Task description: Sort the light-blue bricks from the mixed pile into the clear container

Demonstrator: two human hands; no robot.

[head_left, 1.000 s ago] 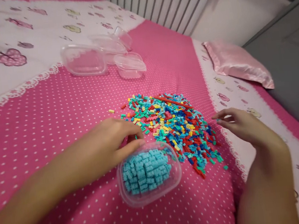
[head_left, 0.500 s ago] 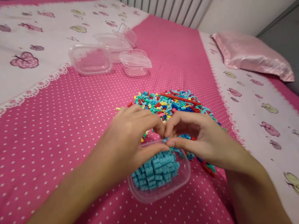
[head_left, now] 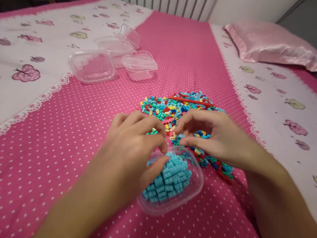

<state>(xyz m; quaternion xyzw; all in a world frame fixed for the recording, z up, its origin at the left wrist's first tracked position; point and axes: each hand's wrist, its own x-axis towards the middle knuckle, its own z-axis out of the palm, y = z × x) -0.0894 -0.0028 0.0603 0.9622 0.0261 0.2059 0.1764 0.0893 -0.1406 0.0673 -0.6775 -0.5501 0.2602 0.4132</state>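
Note:
My left hand [head_left: 134,148] hovers over the left side of a clear plastic container [head_left: 197,191]. Its fingers are bent, with a small gap between thumb and forefinger and nothing visible there. Inside the container are light blue toy building bricks [head_left: 168,181], many joined in rows. My right hand [head_left: 214,135] is above the container's far right edge, thumb and forefinger curled round what looks like a small light blue brick [head_left: 180,136]. Just beyond both hands spreads a pile of mixed small bricks [head_left: 171,110] in red, yellow, green and blue, partly hidden by the right hand.
Several clear plastic containers [head_left: 93,78] stand farther back on the pink dotted bedsheet [head_left: 64,145]. A long red strip [head_left: 192,101] lies across the brick pile. A pink satin pillow [head_left: 273,44] rests at the right, near the wall. White bars [head_left: 162,0] line the far side.
My hands were together, fingertips meeting over the container's far edge. They have parted: the left moved back to the left and its fingers loosened; more of the bricks inside shows.

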